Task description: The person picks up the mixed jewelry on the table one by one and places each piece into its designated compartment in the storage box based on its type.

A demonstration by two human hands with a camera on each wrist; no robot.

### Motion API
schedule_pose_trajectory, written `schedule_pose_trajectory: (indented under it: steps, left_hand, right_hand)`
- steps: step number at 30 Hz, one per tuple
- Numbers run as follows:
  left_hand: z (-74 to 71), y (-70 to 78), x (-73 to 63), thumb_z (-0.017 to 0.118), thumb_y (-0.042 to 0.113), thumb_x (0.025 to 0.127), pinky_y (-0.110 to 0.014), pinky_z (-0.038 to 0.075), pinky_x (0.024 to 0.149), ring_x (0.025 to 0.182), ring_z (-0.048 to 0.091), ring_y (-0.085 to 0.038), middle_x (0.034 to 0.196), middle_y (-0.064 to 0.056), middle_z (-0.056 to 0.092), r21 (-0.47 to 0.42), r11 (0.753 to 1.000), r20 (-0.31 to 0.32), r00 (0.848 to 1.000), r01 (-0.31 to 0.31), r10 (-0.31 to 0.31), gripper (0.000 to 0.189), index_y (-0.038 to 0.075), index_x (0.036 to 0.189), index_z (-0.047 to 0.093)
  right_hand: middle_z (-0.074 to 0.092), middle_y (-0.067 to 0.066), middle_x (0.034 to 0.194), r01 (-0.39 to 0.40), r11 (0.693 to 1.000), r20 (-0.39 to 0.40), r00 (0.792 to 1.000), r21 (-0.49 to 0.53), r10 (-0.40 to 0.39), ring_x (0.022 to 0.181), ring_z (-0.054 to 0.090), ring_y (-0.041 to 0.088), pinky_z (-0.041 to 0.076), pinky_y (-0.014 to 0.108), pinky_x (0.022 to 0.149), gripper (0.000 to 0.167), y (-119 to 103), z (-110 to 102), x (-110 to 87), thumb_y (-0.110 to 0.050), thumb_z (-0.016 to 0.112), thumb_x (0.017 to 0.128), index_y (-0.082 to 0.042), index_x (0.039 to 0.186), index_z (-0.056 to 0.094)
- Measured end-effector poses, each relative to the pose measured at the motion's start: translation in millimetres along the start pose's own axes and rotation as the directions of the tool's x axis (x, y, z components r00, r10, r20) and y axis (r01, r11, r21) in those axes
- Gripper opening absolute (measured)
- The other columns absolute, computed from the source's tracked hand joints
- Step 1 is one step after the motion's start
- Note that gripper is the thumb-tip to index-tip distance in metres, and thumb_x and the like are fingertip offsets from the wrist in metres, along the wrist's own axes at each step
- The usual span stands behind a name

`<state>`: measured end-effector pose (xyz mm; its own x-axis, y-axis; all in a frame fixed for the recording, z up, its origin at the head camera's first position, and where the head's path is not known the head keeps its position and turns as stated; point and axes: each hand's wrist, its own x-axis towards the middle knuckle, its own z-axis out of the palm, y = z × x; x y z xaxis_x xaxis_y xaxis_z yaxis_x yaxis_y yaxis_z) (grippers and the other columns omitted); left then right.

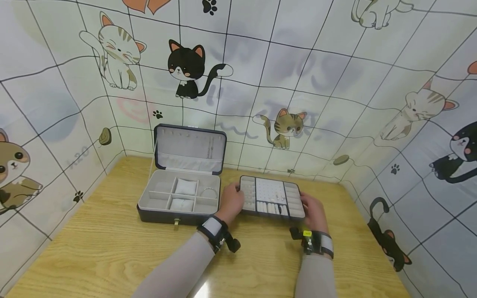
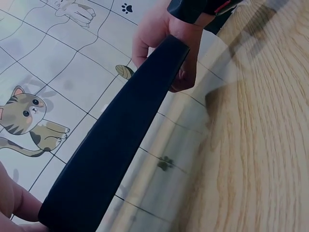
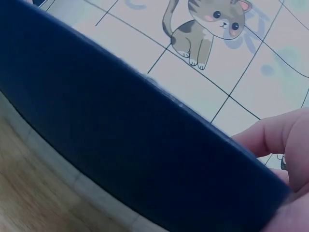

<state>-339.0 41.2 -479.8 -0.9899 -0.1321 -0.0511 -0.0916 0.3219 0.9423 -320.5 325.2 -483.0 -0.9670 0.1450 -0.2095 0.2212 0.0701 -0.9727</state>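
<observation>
Between my two hands is a navy jewelry tray, gripped at both ends and lifted off the table. Its light lining has ring rolls, a pad with small earrings and narrow side slots. My left hand holds the left end; its fingers curl round the edge in the left wrist view. At the other end, my right hand pinches the tray's corner, as the right wrist view also shows. The dark front wall of the tray faces the wrist cameras. Left of it stands the open jewelry box, lid upright.
Inside the box, two white cushions sit in the middle compartments, and a thin bracelet lies in a right one. Necklaces hang in the lid. A cat-print cloth walls the wooden table at the back and sides.
</observation>
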Motion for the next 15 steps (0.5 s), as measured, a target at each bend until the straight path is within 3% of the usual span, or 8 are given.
schedule_pose_trajectory:
  steps: [1, 4, 8, 15]
  left_hand:
    - [-0.2, 0.5, 0.1, 0.049, 0.007, 0.101, -0.053, 0.047, 0.116, 0.140, 0.057, -0.036, 0.147, -0.022, 0.062, -0.002, 1.000, 0.002, 1.000, -0.002, 0.002, 0.048, -0.003, 0.147, 0.057]
    - [-1.4, 2.3, -0.8, 0.049, 0.005, 0.100, -0.052, 0.049, 0.113, 0.136, 0.059, -0.036, 0.144, -0.021, 0.064, -0.016, 1.000, 0.003, 1.000, -0.004, 0.004, 0.047, -0.002, 0.146, 0.058]
    - [-2.9, 5.9, -3.1, 0.049, 0.004, 0.100, -0.052, 0.049, 0.112, 0.134, 0.060, -0.035, 0.141, -0.021, 0.065, -0.036, 0.999, 0.001, 1.000, -0.013, 0.013, 0.047, -0.002, 0.145, 0.058]
    - [-5.5, 11.6, -4.6, 0.051, 0.005, 0.101, -0.052, 0.049, 0.114, 0.135, 0.060, -0.036, 0.142, -0.021, 0.066, -0.030, 0.999, -0.004, 0.999, -0.045, 0.045, 0.046, -0.002, 0.146, 0.058]
  right_hand:
    - [0.028, 0.008, 0.175, -0.053, 0.993, -0.008, 0.998, 0.104, 0.054, 0.157, 0.036, 0.028, 0.052, 0.025, 0.107, 0.055, -1, 0, -0.4, -0.027, 0.045, 0.112, -0.016, 0.165, 0.037]
    - [0.030, 0.006, 0.173, -0.100, 0.984, -0.016, 0.994, 0.148, 0.104, 0.148, 0.041, 0.022, 0.054, 0.021, 0.096, 0.057, -5, 0, -0.7, -0.031, 0.046, 0.111, -0.020, 0.166, 0.035]
    - [0.034, 0.004, 0.168, -0.129, 0.976, -0.026, 0.990, 0.176, 0.136, 0.135, 0.046, 0.017, 0.055, 0.022, 0.096, 0.057, -8, 0, 0.4, -0.031, 0.048, 0.111, -0.022, 0.166, 0.036]
    - [0.028, 0.003, 0.174, -0.142, 0.974, -0.007, 0.989, 0.178, 0.146, 0.146, 0.041, 0.020, 0.054, 0.023, 0.101, 0.058, -7, -3, 1.3, -0.033, 0.049, 0.111, -0.025, 0.166, 0.035]
